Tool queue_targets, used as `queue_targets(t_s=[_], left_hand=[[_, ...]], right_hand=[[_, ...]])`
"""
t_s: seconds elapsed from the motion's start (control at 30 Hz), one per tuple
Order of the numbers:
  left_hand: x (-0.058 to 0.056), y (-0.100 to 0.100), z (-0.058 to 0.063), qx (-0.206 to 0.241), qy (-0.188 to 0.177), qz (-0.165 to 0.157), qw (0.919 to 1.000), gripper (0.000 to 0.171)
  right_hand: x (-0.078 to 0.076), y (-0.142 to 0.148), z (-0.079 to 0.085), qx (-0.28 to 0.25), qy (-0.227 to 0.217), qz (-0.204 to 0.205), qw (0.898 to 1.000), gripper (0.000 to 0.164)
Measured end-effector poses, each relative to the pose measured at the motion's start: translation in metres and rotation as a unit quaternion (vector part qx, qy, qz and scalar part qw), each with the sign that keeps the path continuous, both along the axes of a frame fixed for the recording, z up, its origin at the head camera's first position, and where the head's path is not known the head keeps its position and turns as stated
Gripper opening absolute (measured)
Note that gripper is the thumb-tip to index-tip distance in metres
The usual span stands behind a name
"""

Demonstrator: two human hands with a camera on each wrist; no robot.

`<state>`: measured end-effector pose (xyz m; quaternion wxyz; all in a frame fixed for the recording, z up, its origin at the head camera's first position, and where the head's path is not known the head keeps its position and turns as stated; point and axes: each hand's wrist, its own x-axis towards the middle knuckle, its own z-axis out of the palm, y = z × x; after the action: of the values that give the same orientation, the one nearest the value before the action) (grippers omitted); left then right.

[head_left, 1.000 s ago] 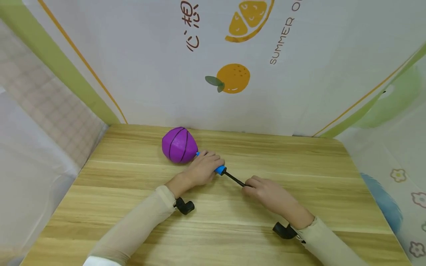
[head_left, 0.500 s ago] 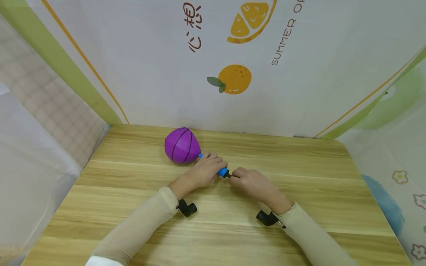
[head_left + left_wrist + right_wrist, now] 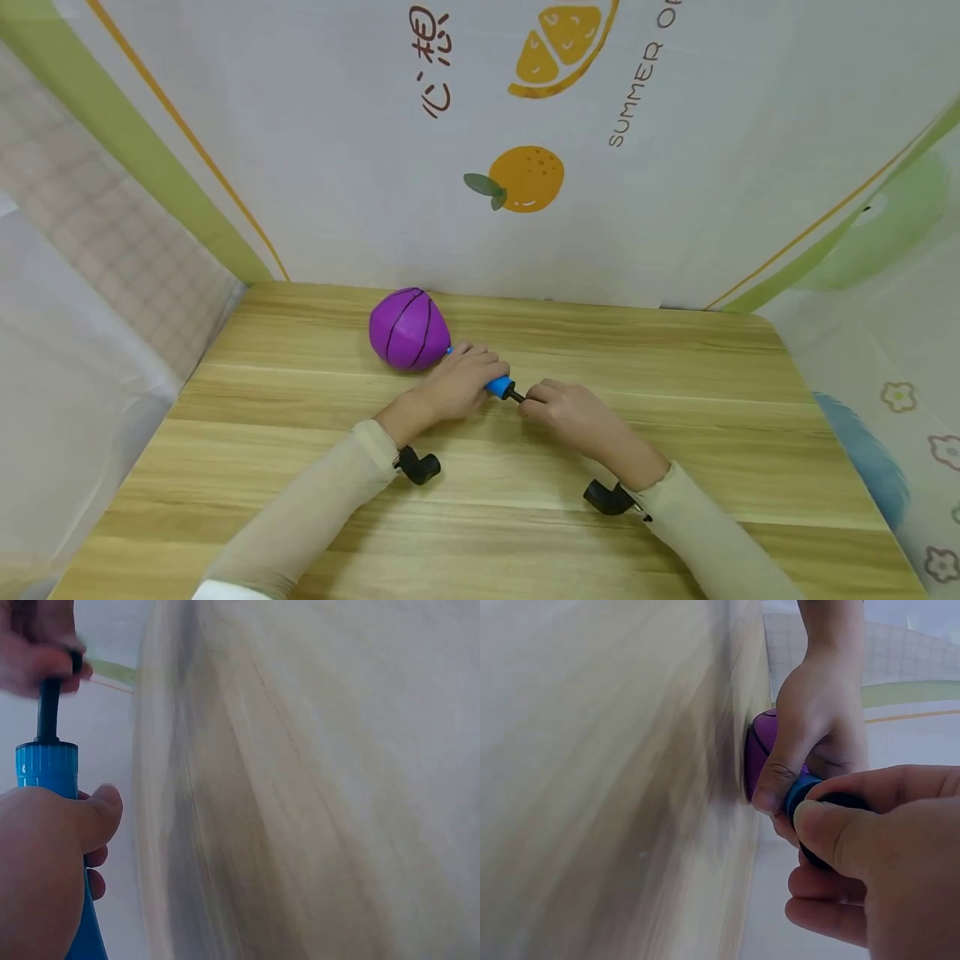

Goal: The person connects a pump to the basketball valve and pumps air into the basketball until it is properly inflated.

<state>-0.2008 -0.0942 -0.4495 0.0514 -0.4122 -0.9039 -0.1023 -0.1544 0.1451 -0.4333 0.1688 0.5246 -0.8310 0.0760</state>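
A purple ball with black lines (image 3: 408, 329) rests on the table, its sides slightly flattened. The blue tip of a hand pump (image 3: 498, 387) meets the ball's right side. My left hand (image 3: 461, 383) wraps round the pump's blue barrel, which also shows in the left wrist view as a blue barrel with a ribbed collar (image 3: 46, 763). My right hand (image 3: 570, 417) grips the black handle (image 3: 76, 660) at the end of the pump's rod (image 3: 48, 711). A short length of rod shows between the collar and the right hand.
The wood-grain table (image 3: 480, 517) lies under both arms. Behind it hangs a white cloth (image 3: 360, 200) printed with oranges. Pale cloths also hang at the left and right sides. Each wrist wears a black camera mount (image 3: 420, 467).
My right hand has moved left toward the barrel, pushing most of the rod in, then back out slightly. My left hand and the ball stay nearly in place.
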Motion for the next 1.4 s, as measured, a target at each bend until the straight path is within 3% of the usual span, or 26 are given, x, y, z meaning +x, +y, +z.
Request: queue_targets(t_s=[0.47,0.7,1.03,1.4], left_hand=[[0.000,-0.001,0.000,0.004,0.003,0.001,1.0000,0.022],[0.001,0.001,0.001,0.000,-0.008,-0.004,1.0000,0.022],[0.004,0.003,0.001,-0.024,-0.001,0.014,0.9996,0.024],[0.008,0.005,0.005,-0.023,0.002,0.016,0.9996,0.022]], right_hand=[[0.037,0.044,0.007,-0.024,-0.015,0.001,1.000,0.028],[0.043,0.051,0.014,-0.029,-0.035,0.008,0.999,0.026],[0.023,0.032,0.011,-0.007,-0.066,-0.003,0.998,0.022],[-0.004,-0.002,0.008,-0.005,-0.040,0.011,0.999,0.013]])
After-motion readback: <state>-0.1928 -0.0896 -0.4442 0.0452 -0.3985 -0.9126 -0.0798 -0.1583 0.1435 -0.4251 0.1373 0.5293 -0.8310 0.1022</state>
